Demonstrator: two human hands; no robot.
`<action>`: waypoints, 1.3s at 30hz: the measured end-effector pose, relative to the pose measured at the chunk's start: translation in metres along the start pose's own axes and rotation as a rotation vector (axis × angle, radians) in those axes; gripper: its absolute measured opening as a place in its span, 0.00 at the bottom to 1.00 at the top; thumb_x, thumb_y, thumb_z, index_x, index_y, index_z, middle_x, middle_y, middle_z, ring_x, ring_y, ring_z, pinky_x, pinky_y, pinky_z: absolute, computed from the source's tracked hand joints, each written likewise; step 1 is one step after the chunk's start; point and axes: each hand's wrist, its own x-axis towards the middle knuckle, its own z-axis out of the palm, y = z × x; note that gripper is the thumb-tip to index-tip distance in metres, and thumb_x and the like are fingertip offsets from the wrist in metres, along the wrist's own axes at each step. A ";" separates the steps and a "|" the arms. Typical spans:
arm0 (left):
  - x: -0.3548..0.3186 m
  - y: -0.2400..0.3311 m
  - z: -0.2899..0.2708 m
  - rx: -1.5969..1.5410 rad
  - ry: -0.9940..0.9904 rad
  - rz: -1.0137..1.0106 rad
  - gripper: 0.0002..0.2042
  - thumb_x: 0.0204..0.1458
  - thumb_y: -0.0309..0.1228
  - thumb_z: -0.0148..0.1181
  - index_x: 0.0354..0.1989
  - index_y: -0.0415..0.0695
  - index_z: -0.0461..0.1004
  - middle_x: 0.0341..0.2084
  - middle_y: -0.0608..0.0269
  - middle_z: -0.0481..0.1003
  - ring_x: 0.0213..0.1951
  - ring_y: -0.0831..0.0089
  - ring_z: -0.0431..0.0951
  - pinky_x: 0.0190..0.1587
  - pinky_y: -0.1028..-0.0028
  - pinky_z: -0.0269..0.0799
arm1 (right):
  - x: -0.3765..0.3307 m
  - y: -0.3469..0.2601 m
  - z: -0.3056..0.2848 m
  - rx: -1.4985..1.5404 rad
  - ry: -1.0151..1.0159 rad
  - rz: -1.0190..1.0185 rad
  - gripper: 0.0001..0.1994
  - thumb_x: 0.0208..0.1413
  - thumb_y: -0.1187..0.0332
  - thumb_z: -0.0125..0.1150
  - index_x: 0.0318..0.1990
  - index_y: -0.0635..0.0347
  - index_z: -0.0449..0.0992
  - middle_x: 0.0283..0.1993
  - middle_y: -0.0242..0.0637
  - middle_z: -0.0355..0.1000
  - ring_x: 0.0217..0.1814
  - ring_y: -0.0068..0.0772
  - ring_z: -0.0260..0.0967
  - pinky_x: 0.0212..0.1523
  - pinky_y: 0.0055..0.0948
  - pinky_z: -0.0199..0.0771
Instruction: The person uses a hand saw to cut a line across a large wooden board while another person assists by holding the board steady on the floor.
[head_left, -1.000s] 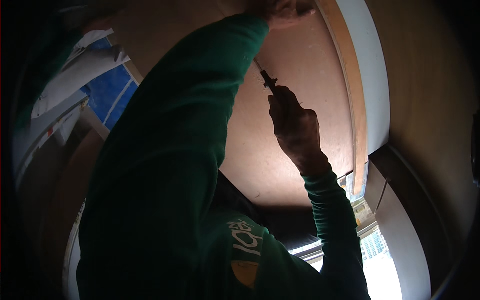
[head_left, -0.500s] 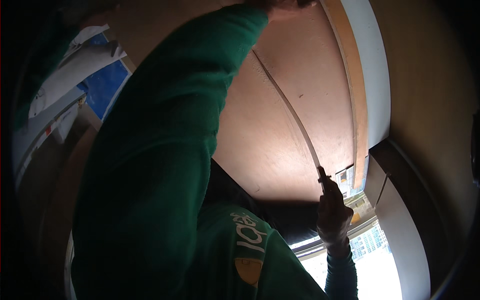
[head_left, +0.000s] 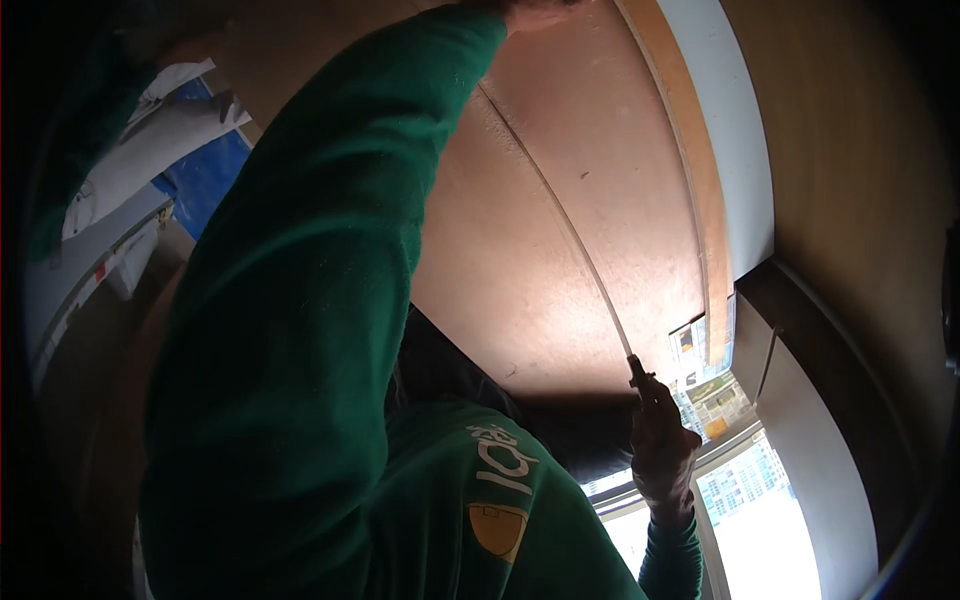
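Observation:
At lower right, my right hand is closed around a small dark handle-like piece with a short crosspiece. From it a long, narrow, pale strip runs up and left across a brown board, darkening toward its far end. I cannot tell exactly what the piece and strip are. My left arm, in a green sleeve, reaches up over the board. At the top edge, my left hand is by the board's far part; the frame cuts it off and its fingers are not clear.
A wooden edging strip and a pale band border the board's right side. A bright window lies at lower right. At left are a blue panel, pale fabric and another dark green sleeve.
The view has shifted slightly. My right hand, still holding the dark piece, sits a little lower and further left in the picture; my left hand also appears further left.

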 end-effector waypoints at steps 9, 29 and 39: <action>0.007 0.014 -0.002 0.050 -0.018 0.019 0.48 0.69 0.65 0.45 0.83 0.35 0.52 0.83 0.38 0.48 0.85 0.39 0.40 0.85 0.44 0.29 | 0.179 0.018 0.111 0.091 0.226 -0.414 0.18 0.70 0.70 0.67 0.64 0.62 0.76 0.34 0.44 0.81 0.21 0.40 0.76 0.21 0.36 0.76; -0.006 0.003 -0.017 0.033 -0.024 -0.027 0.48 0.68 0.64 0.48 0.83 0.35 0.51 0.83 0.37 0.49 0.84 0.39 0.41 0.84 0.43 0.31 | -0.010 -0.013 -0.020 -0.072 -0.133 -0.095 0.21 0.71 0.76 0.59 0.69 0.65 0.75 0.66 0.55 0.79 0.29 0.41 0.86 0.21 0.30 0.79; 0.006 0.014 -0.008 0.008 -0.022 -0.004 0.48 0.69 0.65 0.47 0.84 0.36 0.50 0.84 0.38 0.47 0.85 0.39 0.39 0.84 0.43 0.29 | 0.238 -0.037 0.092 -0.144 0.137 -0.627 0.09 0.72 0.74 0.62 0.54 0.69 0.77 0.56 0.48 0.79 0.21 0.40 0.74 0.20 0.32 0.75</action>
